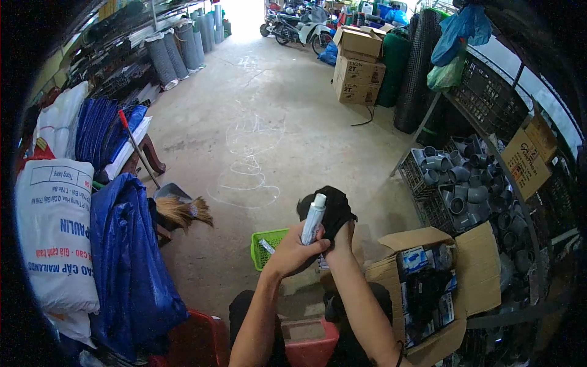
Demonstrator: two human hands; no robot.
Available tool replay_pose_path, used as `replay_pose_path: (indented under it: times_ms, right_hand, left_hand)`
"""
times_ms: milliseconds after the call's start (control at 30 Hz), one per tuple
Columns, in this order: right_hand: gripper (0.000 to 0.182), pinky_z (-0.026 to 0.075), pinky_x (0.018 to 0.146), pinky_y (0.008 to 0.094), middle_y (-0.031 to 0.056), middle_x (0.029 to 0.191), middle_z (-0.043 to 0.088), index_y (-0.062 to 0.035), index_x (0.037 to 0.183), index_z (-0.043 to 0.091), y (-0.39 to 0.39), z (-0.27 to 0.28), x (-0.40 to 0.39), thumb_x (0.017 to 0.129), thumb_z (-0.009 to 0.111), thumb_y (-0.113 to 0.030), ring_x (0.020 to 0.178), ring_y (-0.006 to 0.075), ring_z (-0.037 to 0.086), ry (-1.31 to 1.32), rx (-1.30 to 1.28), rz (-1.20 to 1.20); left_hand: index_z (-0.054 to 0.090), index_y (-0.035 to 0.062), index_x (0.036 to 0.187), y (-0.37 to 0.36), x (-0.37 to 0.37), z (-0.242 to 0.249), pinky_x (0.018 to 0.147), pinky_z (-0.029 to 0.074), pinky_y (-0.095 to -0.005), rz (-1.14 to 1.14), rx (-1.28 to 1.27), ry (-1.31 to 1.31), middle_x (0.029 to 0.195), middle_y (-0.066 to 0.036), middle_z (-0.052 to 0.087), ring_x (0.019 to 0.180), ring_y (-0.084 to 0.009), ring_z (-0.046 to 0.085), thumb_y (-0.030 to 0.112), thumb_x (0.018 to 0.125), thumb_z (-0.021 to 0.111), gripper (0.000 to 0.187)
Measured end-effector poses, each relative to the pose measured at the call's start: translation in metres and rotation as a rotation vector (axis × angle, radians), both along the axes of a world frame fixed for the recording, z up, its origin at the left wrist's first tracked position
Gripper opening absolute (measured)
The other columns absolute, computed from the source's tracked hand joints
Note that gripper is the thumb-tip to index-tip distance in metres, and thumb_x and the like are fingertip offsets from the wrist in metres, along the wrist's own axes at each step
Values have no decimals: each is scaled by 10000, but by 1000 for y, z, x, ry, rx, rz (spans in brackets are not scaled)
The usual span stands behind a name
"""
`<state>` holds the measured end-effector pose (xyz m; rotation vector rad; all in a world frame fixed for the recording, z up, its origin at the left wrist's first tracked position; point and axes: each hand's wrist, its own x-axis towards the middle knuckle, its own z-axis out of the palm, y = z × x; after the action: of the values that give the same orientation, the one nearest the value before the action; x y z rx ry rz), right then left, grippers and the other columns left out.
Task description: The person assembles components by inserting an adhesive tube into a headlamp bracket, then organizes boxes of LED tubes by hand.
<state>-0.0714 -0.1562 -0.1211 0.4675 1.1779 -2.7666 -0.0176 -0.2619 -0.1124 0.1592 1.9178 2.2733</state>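
Note:
A white tube with a white cap [313, 219] stands nearly upright, tilted slightly, in my left hand [293, 254], whose fingers are wrapped round its lower part. Just behind the tube, a black cloth [336, 211] is bunched over my right hand [343, 237]. The cloth hides most of that hand's fingers and stays up in its grasp. On the floor beyond my left forearm sits a green basket [260, 249] with another whitish tube [266, 246] in it.
Between my knees is a red plastic stool [327, 342]. To the right stands an open cardboard box [480, 269] of packaged goods, with crates of grey pipe fittings [458, 174] behind. A blue tarp [131, 263], a white sack [58, 232] and a broom [177, 211] are on the left.

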Motion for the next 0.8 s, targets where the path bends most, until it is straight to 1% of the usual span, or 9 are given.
replay_pose_path:
  times_ms: [67, 100, 167, 267, 333, 500, 600, 667, 800]
  right_hand:
    - [157, 512, 682, 315, 24, 874, 632, -103, 905, 634, -3, 1, -22, 873, 607, -253, 803, 158, 612, 355, -279, 230]
    - [162, 512, 700, 318, 30, 884, 629, -91, 920, 630, 5, -2, -19, 867, 606, -241, 824, 166, 611, 519, -23, 219]
    - [168, 505, 733, 325, 43, 914, 617, -73, 982, 609, 15, 2, -45, 869, 590, -197, 843, 175, 606, 885, 884, 305]
    - [176, 493, 756, 326, 63, 970, 610, -55, 1029, 591, 15, 16, -54, 890, 562, -159, 872, 167, 595, 1233, 1738, 91]
    - [174, 475, 794, 321, 97, 1021, 608, -28, 1040, 597, 8, -15, -34, 895, 532, -99, 924, 154, 576, 754, 801, 271]
    - [184, 452, 855, 314, 64, 1006, 577, -20, 1058, 591, 5, -38, -45, 917, 495, -89, 945, 164, 544, 769, 902, 305]
    - [189, 440, 856, 308, 96, 968, 582, -5, 1047, 587, 2, -39, -38, 908, 513, -109, 927, 172, 549, 409, 392, 293]
    - [197, 435, 854, 298, 99, 946, 578, -6, 1047, 591, 2, -45, -44, 909, 523, -129, 918, 161, 546, 421, 470, 209]
    - [129, 459, 687, 388, 142, 792, 578, -18, 822, 578, 18, -28, -64, 797, 571, -143, 780, 321, 587, 832, 1295, 193]
  left_hand:
    - [516, 93, 823, 3, -3, -4, 563, 351, -237, -9, -9, 60, 706, 42, 451, 626, -62, 415, 230, 858, 687, 222]
    - [536, 87, 850, -2, -11, -2, 515, 338, -228, -21, 76, -4, 696, 37, 461, 580, -57, 415, 305, 903, 624, 241]
    - [575, 75, 917, -17, -29, -15, 403, 273, -209, 2, 150, -7, 666, 23, 473, 463, -47, 389, 485, 991, 414, 446]
    - [544, 75, 935, -26, -29, -11, 408, 247, -215, 30, 233, -179, 649, 21, 448, 459, -59, 363, 531, 993, 371, 491]
    - [528, 79, 936, -29, -24, -10, 409, 246, -218, -108, 252, -260, 646, 23, 440, 461, -62, 360, 539, 990, 376, 488]
    - [501, 81, 921, -29, -25, -4, 417, 255, -223, -154, 345, -412, 665, 16, 446, 466, -64, 348, 524, 984, 422, 454]
    - [498, 33, 938, -18, -36, -22, 431, 352, -298, 8, -201, -270, 674, -34, 532, 492, -125, 463, 468, 985, 466, 439]
    - [495, -15, 975, -1, -38, -33, 567, 453, -465, 273, -551, 180, 706, -184, 618, 628, -353, 605, 353, 972, 517, 369]
    - [508, -1, 1011, -1, -33, -29, 662, 457, -525, 380, -893, 206, 805, -275, 617, 796, -482, 579, 251, 935, 559, 268]
